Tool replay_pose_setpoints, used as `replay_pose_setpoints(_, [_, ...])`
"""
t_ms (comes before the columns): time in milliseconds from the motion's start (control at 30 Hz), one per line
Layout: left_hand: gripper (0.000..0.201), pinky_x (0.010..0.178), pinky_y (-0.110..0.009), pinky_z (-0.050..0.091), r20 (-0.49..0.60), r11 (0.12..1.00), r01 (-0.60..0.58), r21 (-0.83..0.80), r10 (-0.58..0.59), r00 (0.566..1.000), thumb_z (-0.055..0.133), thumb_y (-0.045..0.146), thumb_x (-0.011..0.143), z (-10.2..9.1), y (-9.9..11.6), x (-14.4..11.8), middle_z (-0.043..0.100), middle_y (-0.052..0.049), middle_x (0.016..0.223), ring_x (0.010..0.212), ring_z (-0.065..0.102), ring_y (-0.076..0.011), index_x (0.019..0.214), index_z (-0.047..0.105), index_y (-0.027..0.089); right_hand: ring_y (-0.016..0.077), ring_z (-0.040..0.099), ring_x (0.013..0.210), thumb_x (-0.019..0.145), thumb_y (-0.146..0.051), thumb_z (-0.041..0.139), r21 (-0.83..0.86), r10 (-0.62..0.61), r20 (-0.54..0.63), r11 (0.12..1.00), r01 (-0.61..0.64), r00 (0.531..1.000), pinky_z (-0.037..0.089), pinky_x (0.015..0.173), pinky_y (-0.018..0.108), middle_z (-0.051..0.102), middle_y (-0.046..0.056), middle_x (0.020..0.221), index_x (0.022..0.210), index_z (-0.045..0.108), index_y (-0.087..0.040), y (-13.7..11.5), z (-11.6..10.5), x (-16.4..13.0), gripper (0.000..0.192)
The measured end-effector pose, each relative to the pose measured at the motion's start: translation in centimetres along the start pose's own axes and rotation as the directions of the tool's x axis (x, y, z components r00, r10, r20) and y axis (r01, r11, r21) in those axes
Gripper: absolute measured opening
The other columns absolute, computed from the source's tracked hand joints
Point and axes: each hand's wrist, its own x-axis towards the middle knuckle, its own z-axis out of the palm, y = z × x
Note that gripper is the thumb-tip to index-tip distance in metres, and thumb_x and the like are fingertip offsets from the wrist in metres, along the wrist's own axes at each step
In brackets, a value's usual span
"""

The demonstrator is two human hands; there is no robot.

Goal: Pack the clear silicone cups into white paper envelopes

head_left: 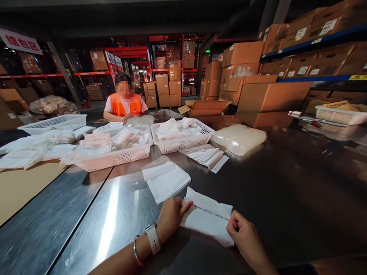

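Note:
A white plastic packing bag (208, 219) with a dark printed line across it is stretched between my hands, just above the metal table (130, 208). My left hand (172, 217), with a white watch on its wrist, pinches the bag's left edge, thumb on top. At the right edge, the curled fingers of my right hand (242, 229) grip the bag. Just beyond my left hand lies a stack of white bags (166, 177) with clear flaps. A fanned pile of white bags (205, 156) rests farther back.
White perforated baskets (117, 160) hold several filled white bags. A clear plastic bundle (239, 138) lies behind the fanned pile. Cardboard boxes (265, 100) stand at the back right. Across the table sits a person in an orange vest (125, 103). Brown cardboard (17, 186) covers the left side.

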Motion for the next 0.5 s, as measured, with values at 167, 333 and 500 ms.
replay_pose_setpoints(167, [0.029, 0.086, -0.036, 0.048, -0.187, 0.937, -0.28, 0.21, 0.319, 0.929, 0.036, 0.022, 0.097, -0.3, 0.3, -0.6, 0.066, -0.011, 0.109, 0.099, 0.062, -0.0214, 0.115, 0.058, 0.016, 0.0116, 0.038, 0.047, 0.068, -0.04, 0.04, 0.047, 0.013, 0.022, 0.999, -0.014, 1.0, 0.033, 0.048, 0.024, 0.039, -0.006, 0.049, 0.063, 0.038, -0.024, 0.0, 0.0, -0.1, 0.017])
replay_pose_setpoints(333, [0.045, 0.118, -0.051, 0.02, 0.192, 0.706, -0.687, 0.173, 0.66, 0.726, 0.042, 0.03, 0.097, -0.4, 0.9, -1.3, 0.038, -0.011, 0.151, 0.143, 0.026, -0.0248, 0.141, 0.04, 0.021, 0.0191, 0.063, 0.067, 0.079, -0.033, 0.033, -0.017, -0.074, 0.02, 0.997, 0.074, 0.997, 0.048, 0.065, 0.029, 0.067, 0.002, 0.074, 0.108, 0.062, -0.02, 0.9, 0.7, 0.3, 0.043])
replay_pose_setpoints(500, [0.076, 0.118, -0.053, 0.019, 0.26, 0.808, -0.579, 0.109, 0.539, 0.801, 0.059, 0.044, 0.087, 0.0, 0.7, -1.2, 0.015, -0.024, 0.156, 0.146, 0.004, -0.0333, 0.146, 0.028, 0.006, 0.0207, 0.064, 0.074, 0.085, -0.02, 0.029, -0.271, -0.308, 0.038, 0.912, 0.307, 0.951, 0.052, 0.068, 0.033, 0.068, 0.006, 0.08, 0.122, 0.064, -0.02, 2.9, 1.6, 0.4, 0.051])
